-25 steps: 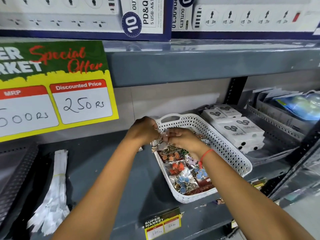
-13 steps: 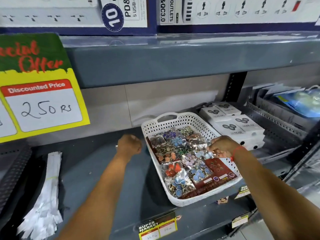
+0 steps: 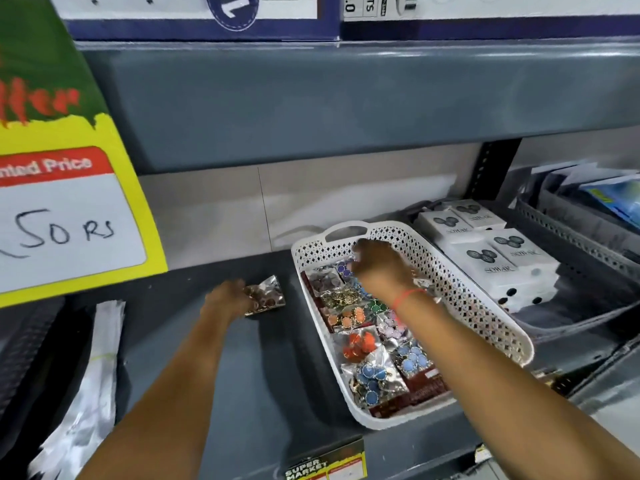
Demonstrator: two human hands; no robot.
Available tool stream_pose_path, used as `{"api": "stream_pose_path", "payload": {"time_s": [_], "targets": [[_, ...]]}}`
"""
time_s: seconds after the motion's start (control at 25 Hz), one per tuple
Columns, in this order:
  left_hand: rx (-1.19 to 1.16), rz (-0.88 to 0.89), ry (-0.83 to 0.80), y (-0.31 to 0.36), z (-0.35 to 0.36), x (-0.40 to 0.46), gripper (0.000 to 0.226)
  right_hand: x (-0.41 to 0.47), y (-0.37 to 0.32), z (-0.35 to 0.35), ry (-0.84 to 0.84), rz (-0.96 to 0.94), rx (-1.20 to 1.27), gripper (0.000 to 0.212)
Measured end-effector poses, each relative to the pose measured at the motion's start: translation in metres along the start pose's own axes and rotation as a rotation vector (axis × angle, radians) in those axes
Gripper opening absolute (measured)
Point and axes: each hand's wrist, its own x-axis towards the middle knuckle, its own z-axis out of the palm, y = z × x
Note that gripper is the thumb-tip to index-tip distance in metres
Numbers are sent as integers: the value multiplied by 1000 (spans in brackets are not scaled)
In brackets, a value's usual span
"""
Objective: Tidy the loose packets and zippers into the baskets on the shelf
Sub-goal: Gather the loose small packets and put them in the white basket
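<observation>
A white perforated basket (image 3: 481, 317) stands on the grey shelf, filled with several clear packets of coloured buttons (image 3: 375, 370). My right hand (image 3: 381, 268) is inside the basket's far end, fingers curled down onto the packets; a crumpled clear packet shows under its wrist. Whether it grips one I cannot tell. Left of the basket, a loose packet of brown buttons (image 3: 265, 295) lies on the shelf, and my left hand (image 3: 225, 301) holds its left edge. A bundle of white zippers (image 3: 91, 393) lies at the far left of the shelf.
White boxes (image 3: 491, 254) sit stacked right of the basket in a grey tray (image 3: 588, 320). Another grey basket (image 3: 568, 233) with papers is at the far right. A yellow price sign (image 3: 69, 216) hangs at upper left. The shelf above (image 3: 346, 105) overhangs.
My left hand has taken hold of a brown-button packet on the shelf. My right hand moved from the basket's right rim to its far end. The view shifted right and closer.
</observation>
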Motion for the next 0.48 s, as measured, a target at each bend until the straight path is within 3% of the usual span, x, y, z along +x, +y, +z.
{"api": "stream_pose_path", "payload": {"time_s": [0.12, 0.24, 0.36, 0.44, 0.48], "targets": [[-229, 28, -73, -5, -10, -6, 14, 6, -69, 29, -149, -192, 134, 31], [-491, -80, -196, -21, -17, -14, 35, 5, -99, 60, -314, -201, 143, 41], [-680, -103, -249, -41, -28, -23, 33, 1, -105, 75, -352, -174, 127, 32], [-779, -86, -256, -47, -38, -32, 34, 0, -105, 77, -366, -164, 184, 10], [-812, -74, -262, -47, -43, -34, 34, 0, -106, 75, -362, -133, 241, 19]]}}
